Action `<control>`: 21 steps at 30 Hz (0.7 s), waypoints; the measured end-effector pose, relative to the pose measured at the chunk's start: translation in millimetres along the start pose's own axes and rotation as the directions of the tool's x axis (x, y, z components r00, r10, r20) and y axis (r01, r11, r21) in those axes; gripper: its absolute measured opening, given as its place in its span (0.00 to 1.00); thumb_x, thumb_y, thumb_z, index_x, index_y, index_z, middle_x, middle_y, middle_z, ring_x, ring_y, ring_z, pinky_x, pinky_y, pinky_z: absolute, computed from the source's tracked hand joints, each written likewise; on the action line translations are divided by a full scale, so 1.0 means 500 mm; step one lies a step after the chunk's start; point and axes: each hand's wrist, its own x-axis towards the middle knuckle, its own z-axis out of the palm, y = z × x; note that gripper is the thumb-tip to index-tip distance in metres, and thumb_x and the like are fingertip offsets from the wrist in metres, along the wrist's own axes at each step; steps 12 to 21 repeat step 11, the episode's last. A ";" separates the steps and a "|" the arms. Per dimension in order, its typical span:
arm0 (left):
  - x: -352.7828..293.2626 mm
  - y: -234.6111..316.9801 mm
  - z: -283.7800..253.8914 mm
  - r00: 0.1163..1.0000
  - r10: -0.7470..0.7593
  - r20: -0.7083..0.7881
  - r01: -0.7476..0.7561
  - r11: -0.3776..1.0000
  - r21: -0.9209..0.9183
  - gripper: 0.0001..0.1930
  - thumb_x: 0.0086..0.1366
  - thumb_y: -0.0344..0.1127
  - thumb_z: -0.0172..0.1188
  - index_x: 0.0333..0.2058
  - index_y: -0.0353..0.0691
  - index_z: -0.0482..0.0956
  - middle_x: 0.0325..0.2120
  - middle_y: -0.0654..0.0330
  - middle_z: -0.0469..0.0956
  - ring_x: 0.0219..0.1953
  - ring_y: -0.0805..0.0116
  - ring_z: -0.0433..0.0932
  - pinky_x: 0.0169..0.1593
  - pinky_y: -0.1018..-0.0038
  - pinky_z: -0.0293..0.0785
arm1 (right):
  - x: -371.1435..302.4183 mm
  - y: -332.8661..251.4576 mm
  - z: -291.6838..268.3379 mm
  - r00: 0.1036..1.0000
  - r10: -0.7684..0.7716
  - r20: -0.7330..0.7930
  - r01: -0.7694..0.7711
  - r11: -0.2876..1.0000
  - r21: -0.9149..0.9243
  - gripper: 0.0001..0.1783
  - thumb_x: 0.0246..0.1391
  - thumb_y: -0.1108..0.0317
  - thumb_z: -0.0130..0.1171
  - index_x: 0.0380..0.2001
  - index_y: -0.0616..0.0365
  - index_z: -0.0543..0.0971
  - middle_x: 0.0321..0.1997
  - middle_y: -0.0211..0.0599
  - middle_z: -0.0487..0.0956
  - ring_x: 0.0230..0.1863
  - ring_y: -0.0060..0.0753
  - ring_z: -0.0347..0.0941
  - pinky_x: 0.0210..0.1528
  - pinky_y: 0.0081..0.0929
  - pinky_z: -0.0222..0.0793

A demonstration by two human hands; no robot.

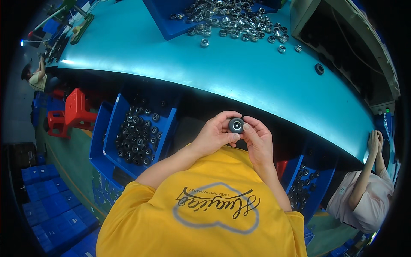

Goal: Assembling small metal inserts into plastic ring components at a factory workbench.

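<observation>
Both my hands meet in front of my chest around one small black wheel (236, 125) with a pale metallic hub. My left hand (215, 133) pinches it from the left, thumb along its lower edge. From the other side, the thumb and fingers of my right hand (258, 139) close on its rim. The wheel is just off the near edge of the turquoise table (205, 79). At my left stands a blue bin (112, 132) with many similar black wheels (138, 139). Another blue bin (322, 190) with black wheels is at my right.
Across the table lie loose clear and silvery hubs (239, 30), spilling beside a blue tray (165, 21). A single black ring (319, 69) lies near a pale machine housing (308, 17). One person (364, 192) works at the right, another (37, 77) far left. Red stools (79, 109) stand left.
</observation>
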 end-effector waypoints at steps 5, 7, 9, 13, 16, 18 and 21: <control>-0.006 0.006 0.005 1.000 0.010 -0.007 -0.010 1.000 0.008 0.28 0.66 0.23 0.67 0.63 0.38 0.69 0.44 0.59 0.81 0.47 0.73 0.83 0.42 0.77 0.83 | -0.005 0.000 0.002 1.000 -0.002 0.030 0.001 0.999 0.041 0.16 0.66 0.73 0.64 0.54 0.66 0.79 0.45 0.38 0.84 0.41 0.25 0.82 0.44 0.22 0.81; -0.009 0.005 0.004 1.000 0.013 -0.010 -0.013 1.000 -0.001 0.28 0.66 0.23 0.67 0.63 0.39 0.69 0.44 0.59 0.81 0.47 0.73 0.83 0.42 0.77 0.83 | -0.008 0.001 0.002 0.999 0.006 0.038 -0.008 0.998 0.057 0.16 0.66 0.73 0.63 0.54 0.66 0.79 0.45 0.38 0.84 0.41 0.25 0.82 0.44 0.23 0.81; -0.008 0.004 0.003 1.000 0.017 -0.010 -0.016 1.000 0.021 0.29 0.66 0.23 0.68 0.63 0.39 0.69 0.45 0.59 0.80 0.47 0.72 0.83 0.42 0.77 0.84 | -0.010 0.000 0.005 0.999 0.013 0.040 -0.016 0.997 0.071 0.16 0.66 0.72 0.63 0.54 0.66 0.79 0.45 0.39 0.84 0.41 0.25 0.83 0.44 0.23 0.81; -0.010 -0.001 -0.001 1.000 0.018 -0.009 -0.017 0.997 0.072 0.30 0.65 0.24 0.70 0.64 0.39 0.68 0.47 0.58 0.80 0.48 0.70 0.83 0.43 0.75 0.85 | -0.010 -0.005 0.005 0.998 0.011 0.055 -0.015 0.997 0.069 0.16 0.67 0.72 0.63 0.54 0.66 0.79 0.45 0.39 0.84 0.41 0.26 0.83 0.44 0.24 0.81; -0.010 -0.001 -0.001 1.000 0.018 -0.009 -0.017 0.997 0.072 0.30 0.65 0.24 0.70 0.64 0.39 0.68 0.47 0.58 0.80 0.48 0.70 0.83 0.43 0.75 0.85 | -0.010 -0.005 0.005 0.998 0.011 0.055 -0.015 0.997 0.069 0.16 0.67 0.72 0.63 0.54 0.66 0.79 0.45 0.39 0.84 0.41 0.26 0.83 0.44 0.24 0.81; -0.010 -0.001 -0.001 1.000 0.018 -0.009 -0.017 0.997 0.072 0.30 0.65 0.24 0.70 0.64 0.39 0.68 0.47 0.58 0.80 0.48 0.70 0.83 0.43 0.75 0.85 | -0.010 -0.005 0.005 0.998 0.011 0.055 -0.015 0.997 0.069 0.16 0.67 0.72 0.63 0.54 0.66 0.79 0.45 0.39 0.84 0.41 0.26 0.83 0.44 0.24 0.81; -0.010 -0.001 -0.001 1.000 0.018 -0.009 -0.017 0.997 0.072 0.30 0.65 0.24 0.70 0.64 0.39 0.68 0.47 0.58 0.80 0.48 0.70 0.83 0.43 0.75 0.85 | -0.010 -0.005 0.005 0.998 0.011 0.055 -0.015 0.997 0.069 0.16 0.67 0.72 0.63 0.54 0.66 0.79 0.45 0.39 0.84 0.41 0.26 0.83 0.44 0.24 0.81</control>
